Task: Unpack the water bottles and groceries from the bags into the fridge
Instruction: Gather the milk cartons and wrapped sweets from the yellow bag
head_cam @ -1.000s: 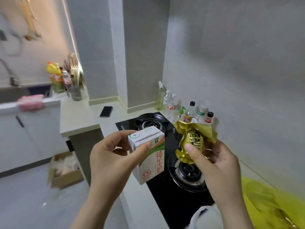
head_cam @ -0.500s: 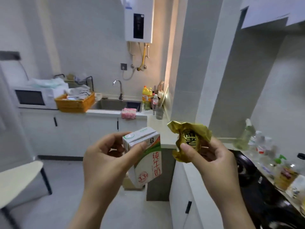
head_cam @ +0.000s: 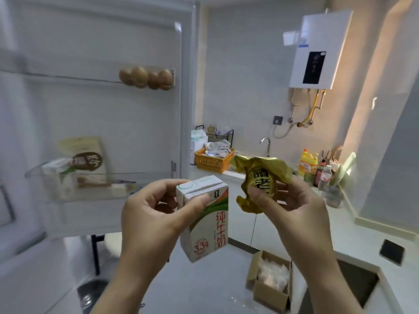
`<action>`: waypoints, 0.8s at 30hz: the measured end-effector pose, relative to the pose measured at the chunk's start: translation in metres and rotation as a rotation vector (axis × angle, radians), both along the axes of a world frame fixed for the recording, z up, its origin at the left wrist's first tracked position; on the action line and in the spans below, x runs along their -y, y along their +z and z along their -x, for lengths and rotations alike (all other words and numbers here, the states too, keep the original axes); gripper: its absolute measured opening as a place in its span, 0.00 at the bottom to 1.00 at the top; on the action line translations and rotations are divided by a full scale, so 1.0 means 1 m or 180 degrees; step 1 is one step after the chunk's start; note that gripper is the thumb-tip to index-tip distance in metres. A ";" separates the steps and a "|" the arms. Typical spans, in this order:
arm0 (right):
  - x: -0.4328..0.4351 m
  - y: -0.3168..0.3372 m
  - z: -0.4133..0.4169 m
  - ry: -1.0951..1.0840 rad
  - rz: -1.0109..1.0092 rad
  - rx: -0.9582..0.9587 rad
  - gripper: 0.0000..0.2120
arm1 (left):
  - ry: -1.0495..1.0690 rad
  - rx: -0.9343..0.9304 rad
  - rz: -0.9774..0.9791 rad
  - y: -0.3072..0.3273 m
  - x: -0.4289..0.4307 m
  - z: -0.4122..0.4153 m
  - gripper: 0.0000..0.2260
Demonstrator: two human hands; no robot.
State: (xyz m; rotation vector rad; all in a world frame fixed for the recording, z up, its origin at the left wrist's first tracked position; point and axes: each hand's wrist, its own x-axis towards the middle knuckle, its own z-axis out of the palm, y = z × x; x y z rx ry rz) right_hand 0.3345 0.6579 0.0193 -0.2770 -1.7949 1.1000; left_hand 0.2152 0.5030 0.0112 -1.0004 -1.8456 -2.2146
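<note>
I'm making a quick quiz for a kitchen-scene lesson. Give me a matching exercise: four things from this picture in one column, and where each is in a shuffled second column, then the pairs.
Things:
1. milk carton
2. gold foil packet
3. eggs
4. orange basket

Places:
A. upper shelf of the open fridge door
B. on the counter near the sink
C. in the left hand
D. in the right hand

Pairs: 1-C, 2-D, 3-A, 4-B
</note>
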 end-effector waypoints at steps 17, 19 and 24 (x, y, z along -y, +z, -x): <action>0.021 0.021 0.205 0.1557 -0.0169 -0.0248 0.14 | 0.1443 -0.0083 0.0030 0.025 0.069 0.123 0.18; 0.019 0.022 0.225 0.1677 -0.0148 -0.0258 0.14 | 0.1596 -0.0129 0.0019 0.029 0.071 0.136 0.16; 0.014 0.016 0.271 0.1823 -0.0158 -0.0198 0.11 | 0.2048 -0.0176 -0.0026 0.032 0.075 0.168 0.14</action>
